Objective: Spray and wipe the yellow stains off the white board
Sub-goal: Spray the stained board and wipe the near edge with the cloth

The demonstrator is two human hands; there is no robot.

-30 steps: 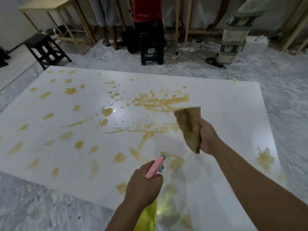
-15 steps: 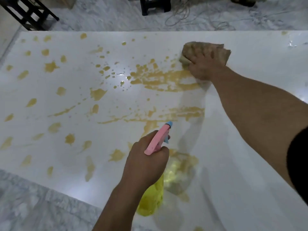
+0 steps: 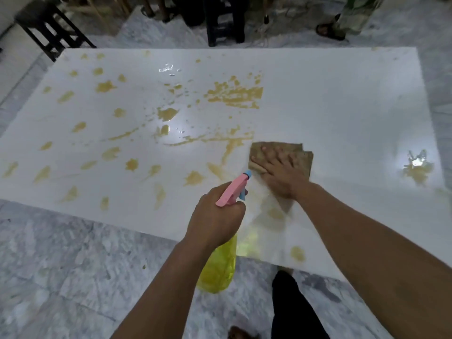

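The left hand [image 3: 215, 216] is wrapped tight around the neck of a spray bottle [image 3: 220, 265]. Its pink head [image 3: 232, 189] and blue nozzle tip point up and away, toward the cloth; the bottle's long axis runs from the yellow body near the person to the nozzle farther out. The body is see-through yellow and looks partly filled, though the hand hides its top and the level is hard to make out. The right hand [image 3: 278, 172] lies flat, fingers spread, pressing a brown folded cloth [image 3: 293, 152] onto the board [image 3: 342, 106]. The board lies on a marble floor [image 3: 61, 265], long side running left to right. Yellow stains [image 3: 234, 94] cover its left and middle; one [image 3: 417, 167] sits by the right edge under glare. A dark trouser leg [image 3: 291, 309] shows below.
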